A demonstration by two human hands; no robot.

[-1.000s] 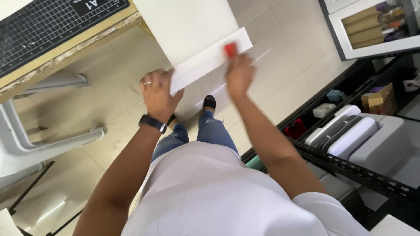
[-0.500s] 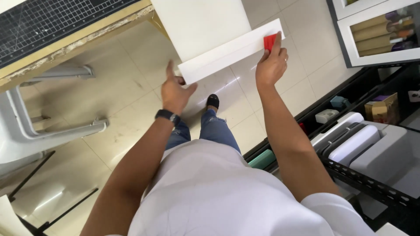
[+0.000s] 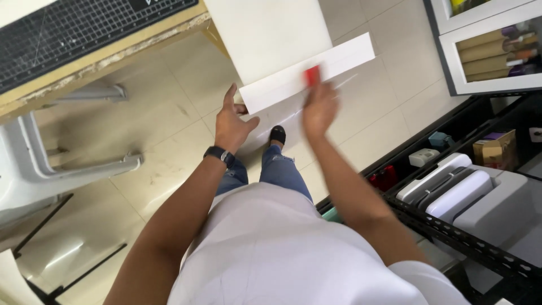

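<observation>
A smooth white sheet [image 3: 271, 39] hangs over the edge of a wooden table topped with a black gridded cutting mat [image 3: 84, 34]; its lower flap folds up into a long, flat strip. The right hand [image 3: 319, 107], motion-blurred, grasps a small red tool [image 3: 311, 75] against the strip. The left hand [image 3: 231, 124], fingers loose and spread, touches the strip's left end.

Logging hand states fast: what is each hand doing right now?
Left hand: open, fingertips at the white strip end.
Right hand: blurred, pressing a small red tool on the strip; grip unclear.
</observation>
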